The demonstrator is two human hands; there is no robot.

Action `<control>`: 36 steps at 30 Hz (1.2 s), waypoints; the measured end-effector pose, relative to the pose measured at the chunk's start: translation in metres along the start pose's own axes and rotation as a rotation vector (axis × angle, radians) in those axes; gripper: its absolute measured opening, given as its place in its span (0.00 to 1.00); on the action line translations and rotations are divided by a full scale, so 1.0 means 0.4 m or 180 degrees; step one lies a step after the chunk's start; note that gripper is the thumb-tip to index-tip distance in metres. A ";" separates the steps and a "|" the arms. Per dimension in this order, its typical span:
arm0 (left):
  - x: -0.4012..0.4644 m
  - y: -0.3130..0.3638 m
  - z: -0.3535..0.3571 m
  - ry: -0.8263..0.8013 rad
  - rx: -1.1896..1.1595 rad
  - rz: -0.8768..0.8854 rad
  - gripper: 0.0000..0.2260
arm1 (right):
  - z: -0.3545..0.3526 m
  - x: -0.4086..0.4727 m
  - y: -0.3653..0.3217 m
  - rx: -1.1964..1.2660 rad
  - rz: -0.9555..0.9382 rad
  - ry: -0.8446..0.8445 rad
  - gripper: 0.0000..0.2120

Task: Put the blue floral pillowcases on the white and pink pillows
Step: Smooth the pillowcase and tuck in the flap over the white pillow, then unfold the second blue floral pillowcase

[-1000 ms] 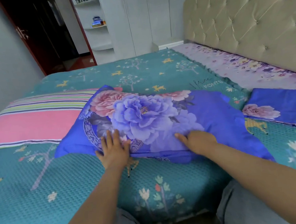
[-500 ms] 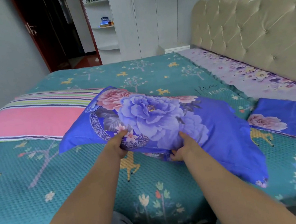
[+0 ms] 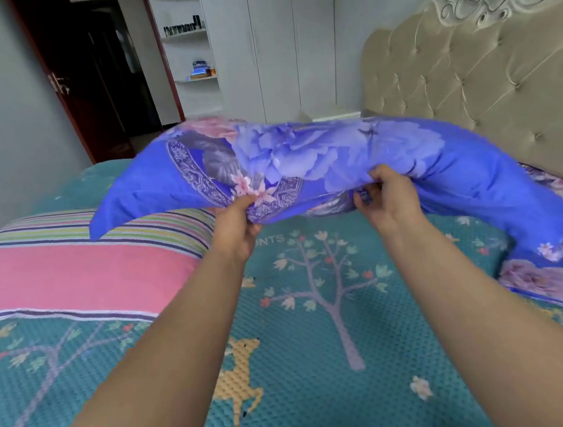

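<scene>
Head view, looking down past two bare forearms: the pillow in its blue floral pillowcase (image 3: 320, 161) is held up off the bed, sagging at both ends so it arches over the teal bedspread (image 3: 319, 330). The left hand (image 3: 236, 224) pinches the near edge of the case, thumb on top and fingers curled underneath. The right hand (image 3: 389, 199) grips the same edge just beside it, fingers folded over a bunch of fabric. The right end of the case droops down and touches a second, folded blue floral pillowcase (image 3: 551, 283) lying flat near the bed's right side. On the left, a pink striped pillow (image 3: 73, 274) rests bare on the bedspread, its far corner partly hidden behind the raised pillow's left tip. A padded beige headboard (image 3: 467, 85) stands to the right, with white wardrobe doors (image 3: 274, 48) and a dark doorway (image 3: 98, 76) at the back of the room.
</scene>
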State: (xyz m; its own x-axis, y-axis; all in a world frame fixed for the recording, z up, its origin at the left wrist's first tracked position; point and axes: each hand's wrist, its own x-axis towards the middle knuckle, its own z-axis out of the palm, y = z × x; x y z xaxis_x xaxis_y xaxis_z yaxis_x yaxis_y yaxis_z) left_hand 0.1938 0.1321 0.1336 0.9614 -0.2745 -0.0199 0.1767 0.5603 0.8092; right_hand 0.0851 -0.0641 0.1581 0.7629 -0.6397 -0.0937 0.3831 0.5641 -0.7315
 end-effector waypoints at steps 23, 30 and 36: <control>-0.077 -0.414 0.083 -0.0710 0.2890 -0.0935 0.31 | -0.390 0.066 0.191 -0.0618 0.0871 0.0826 0.10; -0.142 -0.495 0.184 -0.0901 0.2806 -0.1202 0.18 | -0.657 0.082 0.023 0.0463 0.0300 0.1901 0.12; -0.187 -0.586 0.269 -0.1050 0.2796 -0.1239 0.16 | -0.738 0.100 -0.073 0.1614 0.0113 0.1795 0.13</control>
State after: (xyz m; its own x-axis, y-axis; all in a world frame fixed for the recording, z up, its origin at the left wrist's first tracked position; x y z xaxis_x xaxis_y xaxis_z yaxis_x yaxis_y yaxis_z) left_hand 0.0579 -0.0628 0.0085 0.7404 -0.5919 -0.3186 0.1200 -0.3500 0.9290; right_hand -0.0493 -0.2600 -0.0236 0.4495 -0.7099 -0.5423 0.6597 0.6731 -0.3342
